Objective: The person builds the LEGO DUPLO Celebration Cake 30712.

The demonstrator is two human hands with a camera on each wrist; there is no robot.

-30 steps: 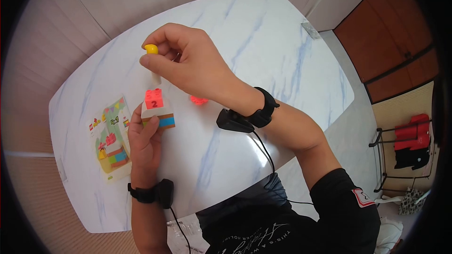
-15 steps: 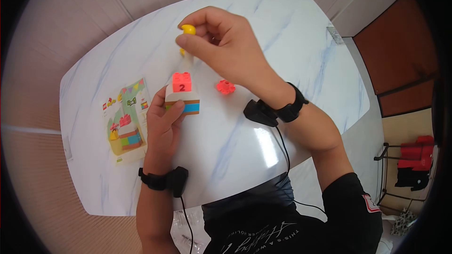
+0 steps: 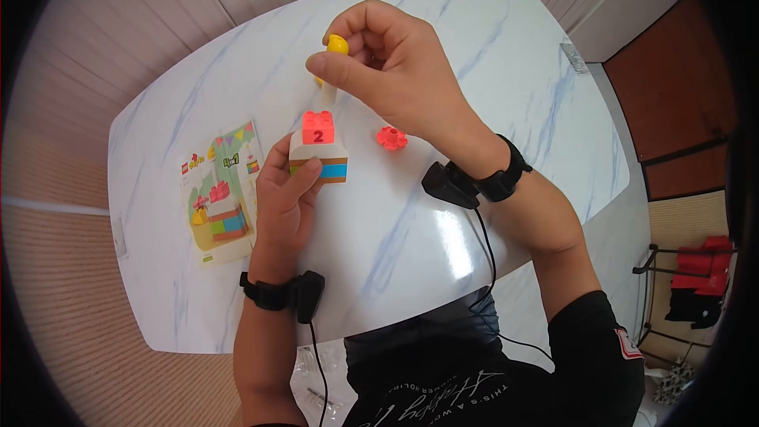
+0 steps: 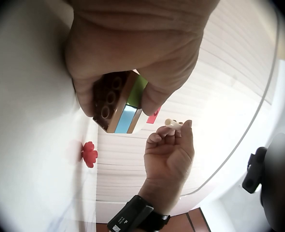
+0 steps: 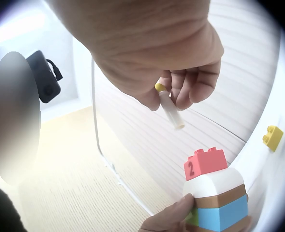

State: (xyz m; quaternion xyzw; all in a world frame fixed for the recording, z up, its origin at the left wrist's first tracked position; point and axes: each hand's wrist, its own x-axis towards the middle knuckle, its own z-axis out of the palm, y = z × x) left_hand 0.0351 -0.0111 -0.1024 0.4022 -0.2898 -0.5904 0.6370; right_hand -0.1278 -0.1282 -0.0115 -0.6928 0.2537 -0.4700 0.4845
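My left hand (image 3: 288, 198) grips a stack of toy building blocks (image 3: 332, 171), brown, blue and green layers under a white rounded one. On top sits a pink brick (image 3: 318, 128) marked "2". The left wrist view shows the stack's hollow brown underside (image 4: 111, 96), lifted off the table. Higher up, my right hand (image 3: 387, 59) pinches a toy candle (image 5: 171, 111) by its yellow flame between thumb and fingers. Its white stem hangs down, apart from the pink brick. A pink flower piece (image 3: 392, 138) lies on the table to the right of the stack.
A picture leaflet (image 3: 221, 198) of the block build lies left of my left hand on the marbled table (image 3: 190, 300). Beyond the stack stands a yellow brick (image 5: 273, 138), mostly hidden in the head view. Camera cables run from both wrists.
The head view has swung, so everything sits farther right and higher. My right hand has drifted slightly right relative to the stack, still pinching the candle. The flower piece is now fully uncovered.
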